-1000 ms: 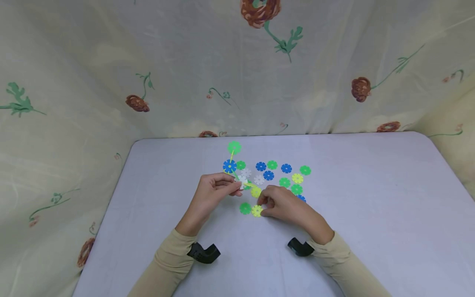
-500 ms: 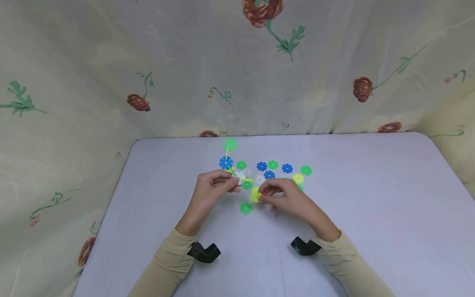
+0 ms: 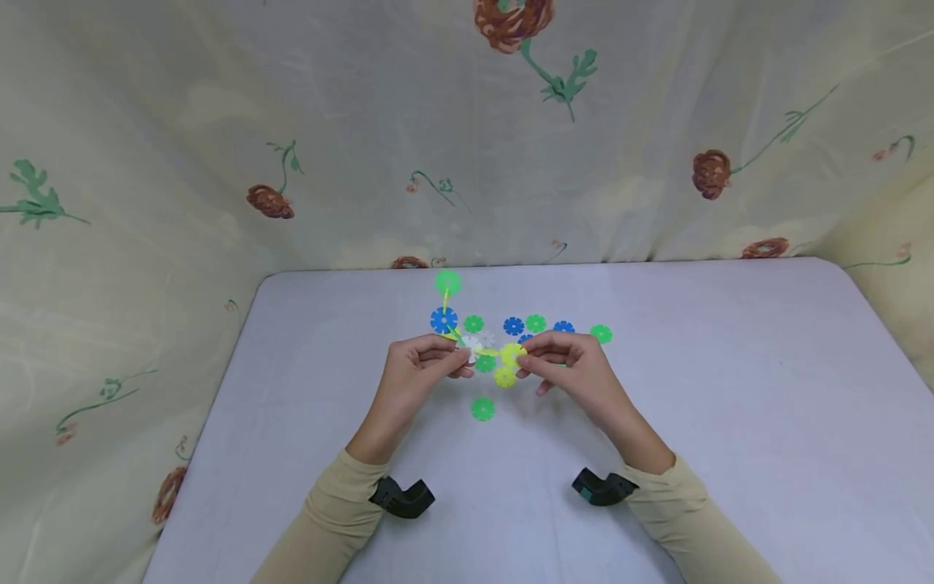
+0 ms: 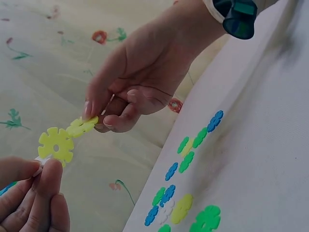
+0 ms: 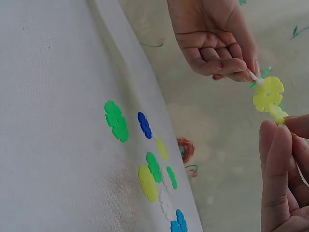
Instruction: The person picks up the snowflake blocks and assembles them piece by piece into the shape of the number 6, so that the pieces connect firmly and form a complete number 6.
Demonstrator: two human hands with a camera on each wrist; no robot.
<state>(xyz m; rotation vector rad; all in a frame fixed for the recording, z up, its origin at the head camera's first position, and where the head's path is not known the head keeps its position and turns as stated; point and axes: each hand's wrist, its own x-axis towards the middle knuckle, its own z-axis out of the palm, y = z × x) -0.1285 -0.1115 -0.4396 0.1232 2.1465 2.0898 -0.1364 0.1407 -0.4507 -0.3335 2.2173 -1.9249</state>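
My left hand [image 3: 419,369] pinches a white notched flower disc [image 3: 473,349], part of a linked chain held over the table. From there the chain runs up through a blue disc [image 3: 443,319] to a green disc [image 3: 448,276] at its far end. Toward the right, a yellow disc [image 4: 47,140] is joined to the white one. Between thumb and fingertips, my right hand [image 3: 576,373] pinches another yellow disc [image 5: 278,113]. Its edge meets the rim of the chain's yellow disc, at an angle to it, in both wrist views.
Loose flower discs lie on the white table [image 3: 730,389]. A yellow disc [image 3: 505,377] and a green disc [image 3: 482,409] are nearest the hands. Several more, such as a blue disc [image 3: 514,326] and a green disc [image 3: 601,333], lie behind. A flowered curtain [image 3: 627,122] hangs beyond.
The right hand took a yellow disc from beside the front green disc, raised it, and brought it up against the chain. The left hand shifted slightly left and away with the chain.
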